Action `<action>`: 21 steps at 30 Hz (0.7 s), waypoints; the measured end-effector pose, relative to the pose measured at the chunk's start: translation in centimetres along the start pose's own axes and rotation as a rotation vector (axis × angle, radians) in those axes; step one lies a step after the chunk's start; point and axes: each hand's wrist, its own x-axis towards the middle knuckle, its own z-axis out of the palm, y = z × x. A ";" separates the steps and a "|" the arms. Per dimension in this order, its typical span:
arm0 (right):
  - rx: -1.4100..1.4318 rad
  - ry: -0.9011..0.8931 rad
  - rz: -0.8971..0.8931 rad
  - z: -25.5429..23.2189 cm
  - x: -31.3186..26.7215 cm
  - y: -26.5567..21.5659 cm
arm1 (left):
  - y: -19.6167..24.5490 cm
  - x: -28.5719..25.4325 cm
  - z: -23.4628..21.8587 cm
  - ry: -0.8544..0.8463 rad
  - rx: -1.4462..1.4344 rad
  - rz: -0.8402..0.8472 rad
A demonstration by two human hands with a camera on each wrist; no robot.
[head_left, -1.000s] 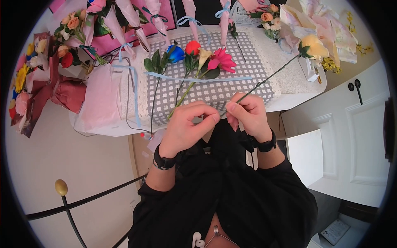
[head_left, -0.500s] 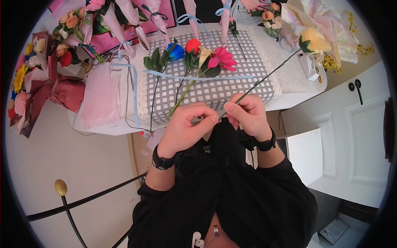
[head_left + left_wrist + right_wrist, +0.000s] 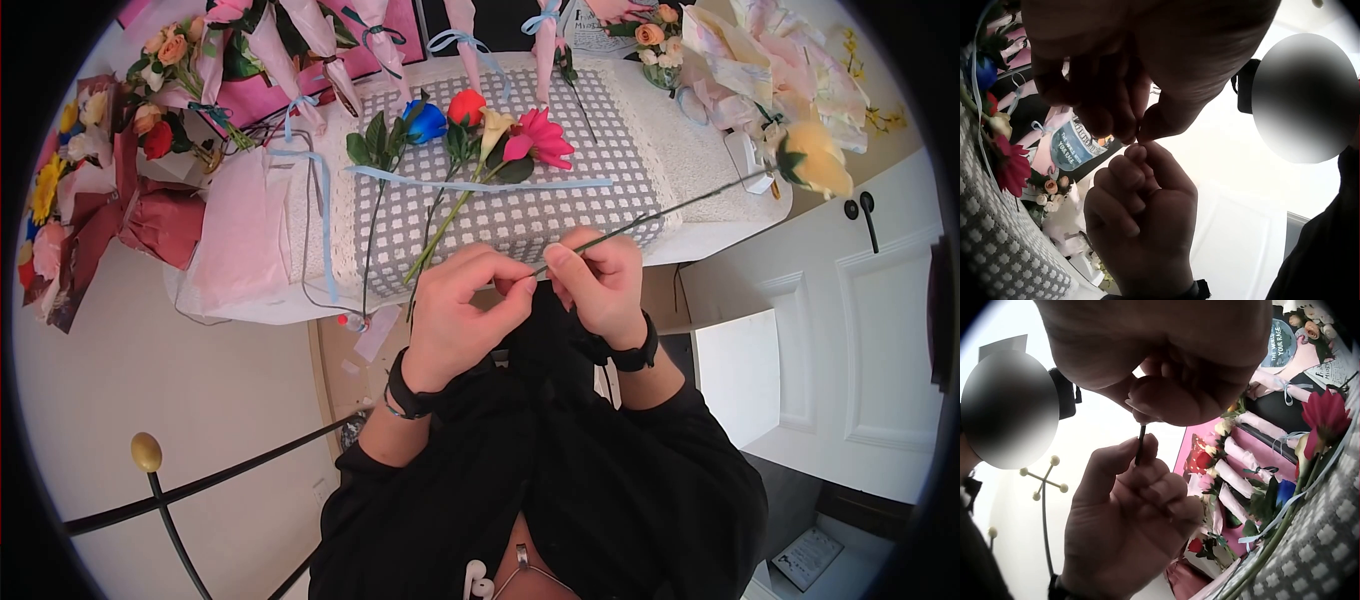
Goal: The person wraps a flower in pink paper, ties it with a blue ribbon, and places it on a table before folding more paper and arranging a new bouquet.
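A pale yellow rose (image 3: 818,160) points out to the right on a long dark stem (image 3: 690,202). Thumb and fingers of my right hand (image 3: 602,285) pinch that stem low down. Close beside it, my left hand (image 3: 462,315) pinches the stem's bottom end. In the right wrist view a short dark piece of stem (image 3: 1140,449) shows between the two hands. Beyond them on the checked cloth (image 3: 600,215) lie a blue rose (image 3: 426,122), a red flower (image 3: 466,106), a cream calla lily (image 3: 494,132) and a magenta flower (image 3: 542,138), stems toward me.
A light blue ribbon (image 3: 540,188) lies across the stems. Pink wrapping paper (image 3: 240,225) is at the table's left. Several pink-wrapped flowers (image 3: 318,45) line the back; a dark red bouquet (image 3: 165,225) stands far left, pale wrapping paper (image 3: 775,65) back right.
The rose head has swung right and down, so its stem lies flatter. Both hands keep their pinch on the stem near the same spot.
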 end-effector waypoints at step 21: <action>-0.262 0.020 -0.438 0.1 -0.5 0.0 | 0.0 -1.8 0.7 0.048 -0.271 -0.134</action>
